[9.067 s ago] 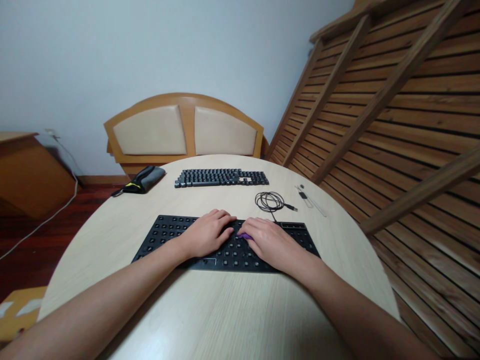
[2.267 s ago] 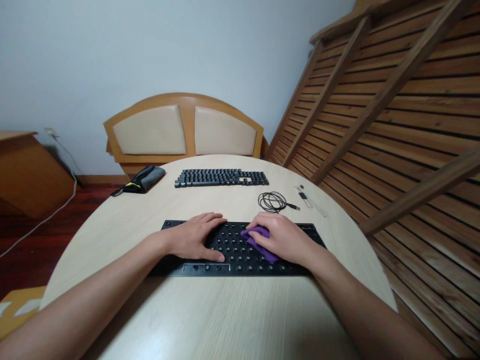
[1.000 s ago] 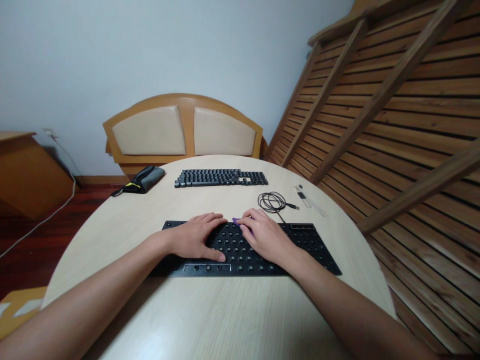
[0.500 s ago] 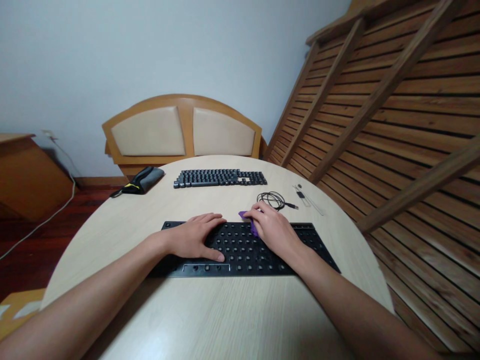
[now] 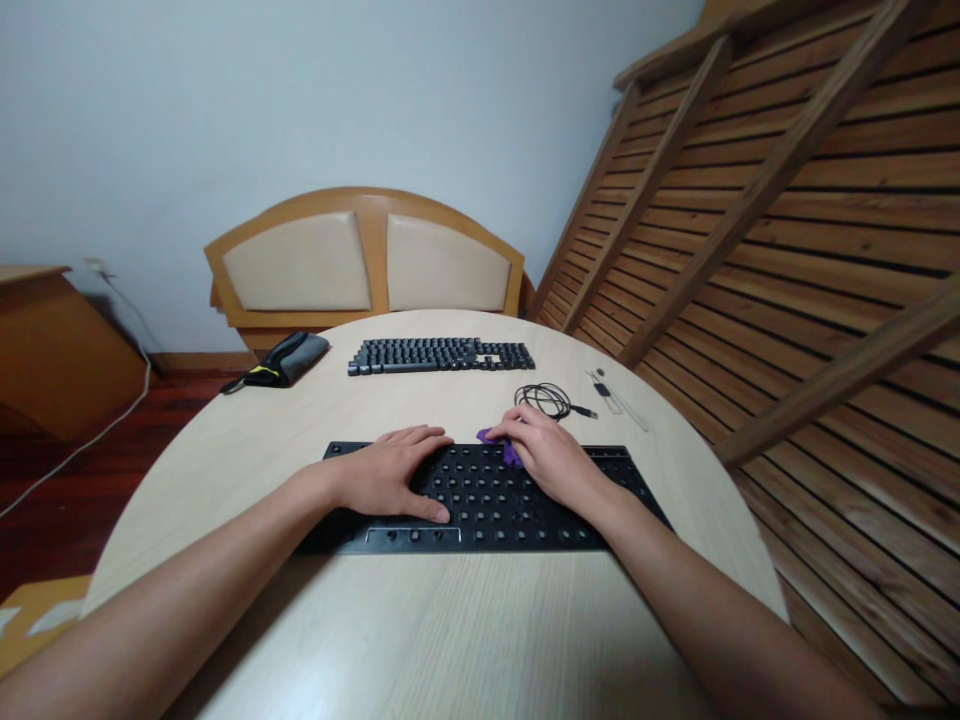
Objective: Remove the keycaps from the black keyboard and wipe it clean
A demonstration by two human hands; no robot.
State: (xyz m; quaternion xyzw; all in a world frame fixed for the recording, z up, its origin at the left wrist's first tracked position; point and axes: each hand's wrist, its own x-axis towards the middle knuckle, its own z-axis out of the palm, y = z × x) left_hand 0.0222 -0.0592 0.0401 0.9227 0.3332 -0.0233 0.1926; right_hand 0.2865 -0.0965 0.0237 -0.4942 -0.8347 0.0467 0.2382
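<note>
A black keyboard base [image 5: 480,498] without its keycaps lies near the front of the table, its rows of switches bare. My left hand [image 5: 394,475] rests flat on its left part, thumb stretched toward the middle and holding nothing. Pressed to the top edge, right of the middle, is a purple cloth [image 5: 513,456]. My right hand [image 5: 546,452] is closed on this cloth, and its palm hides part of the switches. Behind the base, the removed keycaps [image 5: 420,354] are laid out in keyboard order.
A coiled black USB cable [image 5: 544,401] lies just beyond my right hand. Farther right are a keycap puller [image 5: 604,390] and a thin white stick [image 5: 628,408]. A grey and black pouch [image 5: 289,360] sits at the left edge of the round table [image 5: 435,630].
My right hand has shifted very slightly along the top edge, and the purple cloth is bunched a little differently under its fingers. The left hand stays in place.
</note>
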